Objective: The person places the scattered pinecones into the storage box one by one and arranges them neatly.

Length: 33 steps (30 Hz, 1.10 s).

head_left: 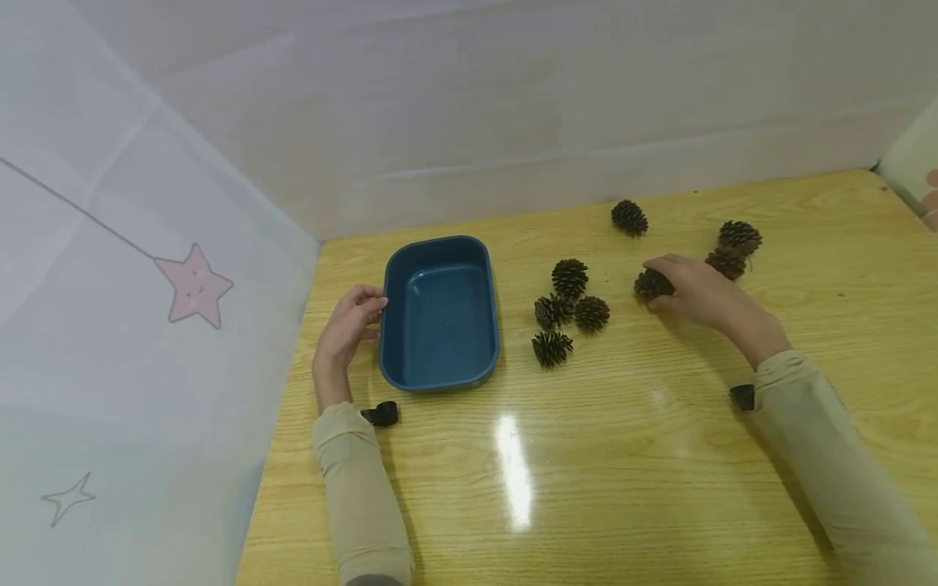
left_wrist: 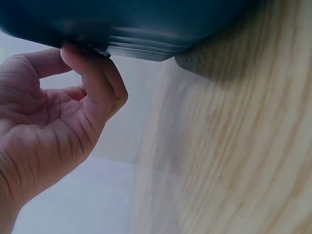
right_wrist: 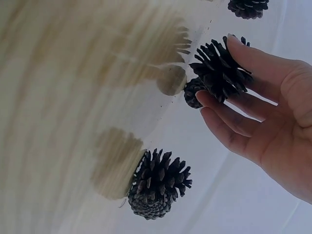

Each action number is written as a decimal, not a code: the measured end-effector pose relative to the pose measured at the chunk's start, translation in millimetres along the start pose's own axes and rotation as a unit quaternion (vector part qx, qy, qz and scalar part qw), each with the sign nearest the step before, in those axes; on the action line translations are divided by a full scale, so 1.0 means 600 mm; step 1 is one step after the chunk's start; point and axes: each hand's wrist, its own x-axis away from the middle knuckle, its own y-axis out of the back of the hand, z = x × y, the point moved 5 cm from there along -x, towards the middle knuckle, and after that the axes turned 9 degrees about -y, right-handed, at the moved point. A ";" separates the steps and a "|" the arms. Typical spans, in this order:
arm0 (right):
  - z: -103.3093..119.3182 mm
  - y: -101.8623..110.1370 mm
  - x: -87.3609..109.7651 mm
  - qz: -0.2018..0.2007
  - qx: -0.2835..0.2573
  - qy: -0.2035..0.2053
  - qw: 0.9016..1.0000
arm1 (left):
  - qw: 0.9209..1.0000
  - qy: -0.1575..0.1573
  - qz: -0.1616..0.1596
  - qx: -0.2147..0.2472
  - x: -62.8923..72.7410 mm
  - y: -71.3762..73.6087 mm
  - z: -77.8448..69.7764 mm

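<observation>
My right hand (head_left: pixel 699 295) pinches a dark brown pine cone (head_left: pixel 652 285) between thumb and fingers. In the right wrist view, the same cone (right_wrist: pixel 222 70) shows its spread scales, and the hand (right_wrist: pixel 273 102) holds it from one side. My left hand (head_left: pixel 350 321) is at the left side of a deep blue rectangular plastic basin (head_left: pixel 440 385). From the left wrist, bent fingers and thumb of that hand (left_wrist: pixel 63 102) hold the basin's edge (left_wrist: pixel 126 41). The basin's inside shows no contents.
Several pine cones (head_left: pixel 570 278) cluster right of the basin. A pair of cones (head_left: pixel 740 236) lies beyond the right hand, and another cone (head_left: pixel 629 217) sits near the back edge. All rest on a wood-grain table (head_left: pixel 454 480) against pale walls (head_left: pixel 513 106).
</observation>
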 end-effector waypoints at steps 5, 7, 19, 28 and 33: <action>0.002 0.009 0.002 -0.002 -0.009 -0.011 1.000 | 0.999 0.012 0.001 0.031 -0.001 0.000 0.005; 0.006 0.014 0.004 -0.011 -0.004 -0.006 1.000 | 0.999 0.015 0.000 0.039 0.000 0.000 0.005; 0.024 0.032 0.010 -0.030 -0.011 0.000 0.999 | 0.998 0.005 0.001 0.067 -0.002 -0.002 0.007; 0.036 0.038 0.006 -0.047 -0.013 0.009 0.999 | 0.996 0.002 -0.002 0.084 -0.006 -0.002 0.013; 0.044 0.041 0.006 -0.053 -0.011 0.014 0.998 | 0.996 0.004 -0.005 0.087 -0.007 -0.004 0.015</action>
